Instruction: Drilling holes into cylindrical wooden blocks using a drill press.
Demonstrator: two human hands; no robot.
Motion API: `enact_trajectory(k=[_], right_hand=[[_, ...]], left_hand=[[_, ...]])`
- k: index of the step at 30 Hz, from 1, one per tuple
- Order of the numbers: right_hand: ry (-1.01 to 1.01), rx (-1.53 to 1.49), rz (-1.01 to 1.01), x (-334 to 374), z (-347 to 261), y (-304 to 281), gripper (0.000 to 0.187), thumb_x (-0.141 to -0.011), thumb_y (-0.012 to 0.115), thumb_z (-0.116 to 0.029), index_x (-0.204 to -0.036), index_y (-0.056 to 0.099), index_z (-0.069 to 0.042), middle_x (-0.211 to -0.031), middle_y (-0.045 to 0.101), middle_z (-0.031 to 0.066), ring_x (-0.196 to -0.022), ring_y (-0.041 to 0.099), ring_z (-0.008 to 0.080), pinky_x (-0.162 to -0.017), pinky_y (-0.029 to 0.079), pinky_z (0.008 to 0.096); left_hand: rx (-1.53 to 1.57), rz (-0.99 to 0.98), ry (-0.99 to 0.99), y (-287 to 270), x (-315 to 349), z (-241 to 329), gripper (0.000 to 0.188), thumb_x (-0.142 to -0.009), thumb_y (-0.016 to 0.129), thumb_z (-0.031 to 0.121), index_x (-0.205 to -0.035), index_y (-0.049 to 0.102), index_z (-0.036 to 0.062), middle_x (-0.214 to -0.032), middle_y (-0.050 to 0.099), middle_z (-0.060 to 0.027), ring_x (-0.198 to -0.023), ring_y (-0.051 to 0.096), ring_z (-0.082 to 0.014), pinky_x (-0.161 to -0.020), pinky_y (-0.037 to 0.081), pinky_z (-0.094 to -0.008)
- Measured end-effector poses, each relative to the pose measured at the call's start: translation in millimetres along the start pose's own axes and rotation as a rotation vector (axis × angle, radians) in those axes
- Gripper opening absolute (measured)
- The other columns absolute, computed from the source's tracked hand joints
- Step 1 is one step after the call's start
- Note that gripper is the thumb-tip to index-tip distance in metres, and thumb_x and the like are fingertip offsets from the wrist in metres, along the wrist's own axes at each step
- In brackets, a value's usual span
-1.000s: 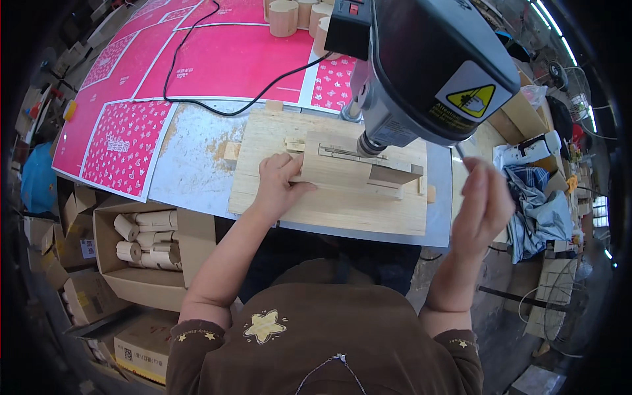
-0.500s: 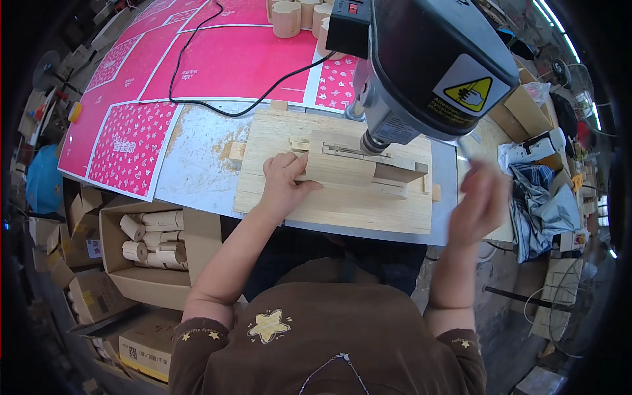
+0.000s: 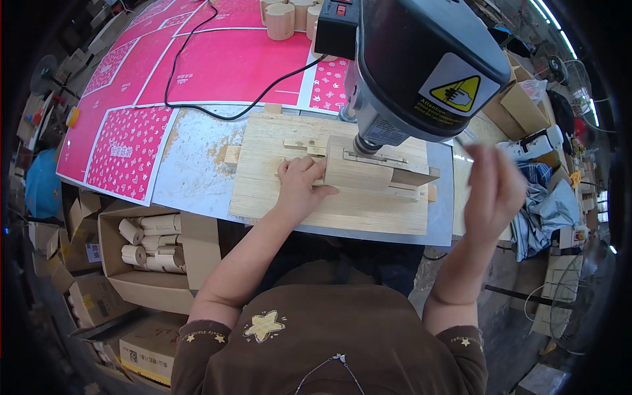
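Under the chuck of a black drill press lies a long pale wooden block with a narrow slotted strip along its top. It rests on a flat wooden board. My left hand grips the block's left end, thumb on the near side and fingers behind. The chuck is close above the slotted strip; whether a bit touches the wood cannot be made out. My right hand is raised right of the drill press, beside a thin metal rod. Motion smears its fingers, hiding any hold on the rod.
Small wooden strips are on the board behind my left hand. A black cable crosses the pink printed sheets. Several wooden cylinders stand at the back. A cardboard box with cut cylinders sits lower left.
My left hand and the wooden block have shifted right along the board, under the chuck. My right hand has moved a little to the right. The whole view has shifted slightly.
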State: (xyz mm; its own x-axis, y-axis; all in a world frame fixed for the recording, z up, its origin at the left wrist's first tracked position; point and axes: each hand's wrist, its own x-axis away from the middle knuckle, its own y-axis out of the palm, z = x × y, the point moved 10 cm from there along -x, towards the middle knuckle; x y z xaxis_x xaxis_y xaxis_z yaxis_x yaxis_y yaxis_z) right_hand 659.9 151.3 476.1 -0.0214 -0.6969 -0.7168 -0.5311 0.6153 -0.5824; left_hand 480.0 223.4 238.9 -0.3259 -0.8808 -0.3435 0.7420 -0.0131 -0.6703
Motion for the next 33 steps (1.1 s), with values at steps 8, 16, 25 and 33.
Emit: enact_trajectory(k=[8,16,25,33], right_hand=[[-0.103,-0.035,0.113,77.7,30.3,67.1,0.006,-0.076,0.054,0.0,-0.078,0.06,0.0,-0.065,0.052,0.0078,-0.058,0.049,0.0247,-0.07,0.041,0.0373],[0.08,-0.067,0.226,7.5,21.6,-4.7,0.017,-0.085,0.053,-0.01,-0.074,0.057,0.003,-0.063,0.051,0.0077,-0.058,0.045,0.0102,-0.052,0.034,0.0235],[0.105,-0.418,-0.059,-62.4,71.1,47.5,0.036,-0.093,0.047,-0.025,-0.119,0.047,0.0,-0.095,0.059,0.0082,-0.082,0.055,0.0132,-0.071,0.043,0.0243],[0.268,-0.226,-0.685,115.7,145.2,111.4,0.026,-0.076,0.06,0.003,-0.101,0.055,0.004,-0.088,0.056,0.0116,-0.08,0.054,0.0197,-0.074,0.043,0.0272]], left_hand=[[-0.022,0.024,0.023,-3.5,-1.9,2.4,0.058,-0.058,0.077,0.025,-0.112,0.059,0.0123,-0.08,0.051,-0.0004,-0.085,0.048,-0.0201,-0.084,0.026,-0.0386],[0.017,0.015,-0.016,-7.2,-3.3,6.6,0.054,-0.057,0.078,0.026,-0.108,0.062,0.0149,-0.078,0.051,-0.0005,-0.085,0.049,-0.0195,-0.085,0.025,-0.0385],[0.189,0.099,0.015,-4.4,-7.9,-9.6,0.044,-0.05,0.079,0.028,-0.088,0.063,0.0121,-0.076,0.051,-0.0008,-0.08,0.051,-0.0176,-0.081,0.027,-0.037],[0.223,0.174,0.183,-29.0,10.4,2.9,0.032,-0.049,0.072,0.018,-0.07,0.05,0.0061,-0.075,0.048,-0.0054,-0.075,0.05,-0.0234,-0.073,0.035,-0.0366]])
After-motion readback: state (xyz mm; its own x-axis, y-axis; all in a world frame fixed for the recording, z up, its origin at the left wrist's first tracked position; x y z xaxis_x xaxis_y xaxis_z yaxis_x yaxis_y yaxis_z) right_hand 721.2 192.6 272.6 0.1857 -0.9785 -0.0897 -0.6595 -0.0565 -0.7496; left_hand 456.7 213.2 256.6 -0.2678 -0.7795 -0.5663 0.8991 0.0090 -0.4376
